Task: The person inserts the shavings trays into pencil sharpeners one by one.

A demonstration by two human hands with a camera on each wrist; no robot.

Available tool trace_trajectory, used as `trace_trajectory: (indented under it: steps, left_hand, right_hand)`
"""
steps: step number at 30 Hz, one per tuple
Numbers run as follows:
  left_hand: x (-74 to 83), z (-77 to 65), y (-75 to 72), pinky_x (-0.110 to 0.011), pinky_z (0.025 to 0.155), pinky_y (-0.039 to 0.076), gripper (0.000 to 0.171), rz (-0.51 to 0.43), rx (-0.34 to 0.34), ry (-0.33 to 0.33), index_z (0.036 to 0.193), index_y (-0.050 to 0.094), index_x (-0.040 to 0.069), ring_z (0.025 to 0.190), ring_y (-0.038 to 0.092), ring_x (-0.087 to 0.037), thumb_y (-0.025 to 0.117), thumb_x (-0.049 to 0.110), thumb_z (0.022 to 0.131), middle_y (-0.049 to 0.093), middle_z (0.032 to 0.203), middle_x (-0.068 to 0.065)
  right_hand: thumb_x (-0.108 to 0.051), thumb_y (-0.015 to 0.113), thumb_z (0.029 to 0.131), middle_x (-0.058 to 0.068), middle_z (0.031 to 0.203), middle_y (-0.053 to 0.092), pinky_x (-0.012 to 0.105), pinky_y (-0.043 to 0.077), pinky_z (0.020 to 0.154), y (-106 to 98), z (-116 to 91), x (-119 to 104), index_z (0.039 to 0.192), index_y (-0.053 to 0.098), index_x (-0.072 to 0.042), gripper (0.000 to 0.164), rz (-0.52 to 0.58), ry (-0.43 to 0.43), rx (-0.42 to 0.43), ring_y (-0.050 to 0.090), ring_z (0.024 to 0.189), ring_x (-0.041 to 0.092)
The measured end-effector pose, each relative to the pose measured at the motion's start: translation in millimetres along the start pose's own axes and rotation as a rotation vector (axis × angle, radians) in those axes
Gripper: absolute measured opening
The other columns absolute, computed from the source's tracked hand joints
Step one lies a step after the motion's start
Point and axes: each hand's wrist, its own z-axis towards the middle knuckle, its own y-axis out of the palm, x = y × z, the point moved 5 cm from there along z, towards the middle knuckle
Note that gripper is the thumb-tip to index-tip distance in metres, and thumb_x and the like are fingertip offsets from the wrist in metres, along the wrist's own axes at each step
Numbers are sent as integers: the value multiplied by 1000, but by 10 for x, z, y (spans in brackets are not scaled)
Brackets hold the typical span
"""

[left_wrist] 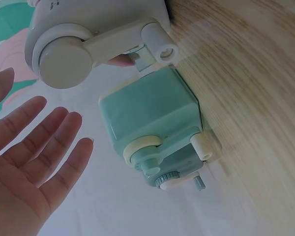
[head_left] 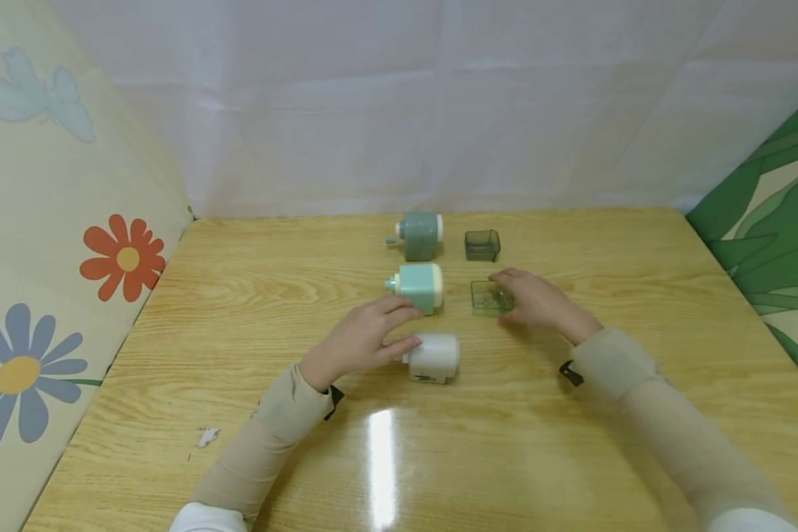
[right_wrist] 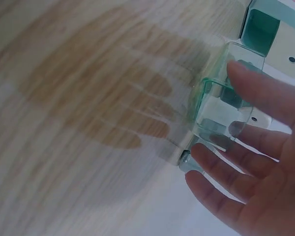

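Note:
Three crank pencil sharpeners stand in a column on the wooden table: a white one (head_left: 437,356) nearest, a mint-green one (head_left: 417,284) in the middle, a dark teal one (head_left: 420,235) at the back. My left hand (head_left: 366,336) hovers beside the white sharpener's crank side, fingers spread and relaxed; in the left wrist view its palm holds nothing. To the right of the mint sharpener sits a see-through green shavings drawer (head_left: 487,299). My right hand (head_left: 535,299) pinches it across its right end, thumb on the near side, fingers on the far side.
A smoky dark drawer (head_left: 482,247) lies right of the dark teal sharpener, just behind the green drawer. The table (head_left: 273,258) meets a white cloth backdrop (head_left: 372,133) at the back. Painted panels flank it left and right. A pale worn patch (head_left: 207,437) marks the table at front left.

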Motion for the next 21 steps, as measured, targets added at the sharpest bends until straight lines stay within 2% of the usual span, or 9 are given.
trace_trajectory:
  steps: [11, 17, 21]
  left_hand:
    - [-19, 46, 25, -29, 83, 48, 35, -11, 20, 17, 111, 61, 0, 96, 56, -18, 61, 26, 87, 60, 107, -10]
    - [-28, 68, 26, -29, 84, 48, 34, -18, 15, -2, 111, 62, 2, 98, 55, -18, 60, 26, 87, 60, 109, -9]
    - [-57, 98, 17, -27, 86, 46, 32, -39, 32, 9, 109, 62, 0, 98, 55, -18, 61, 23, 87, 59, 108, -10]
  right_hand:
    - [-12, 71, 75, 33, 128, 41, 54, 32, 98, 41, 6, 3, 128, 42, 13, 66, -54, -7, 2, 40, 114, 45]
    - [-11, 72, 74, 34, 124, 43, 53, 35, 96, 41, 18, -28, 126, 42, 14, 65, -86, -18, 9, 43, 110, 45]
    - [-12, 72, 73, 33, 123, 44, 53, 36, 95, 39, 14, -28, 125, 44, 14, 65, -91, -18, 13, 45, 110, 44]
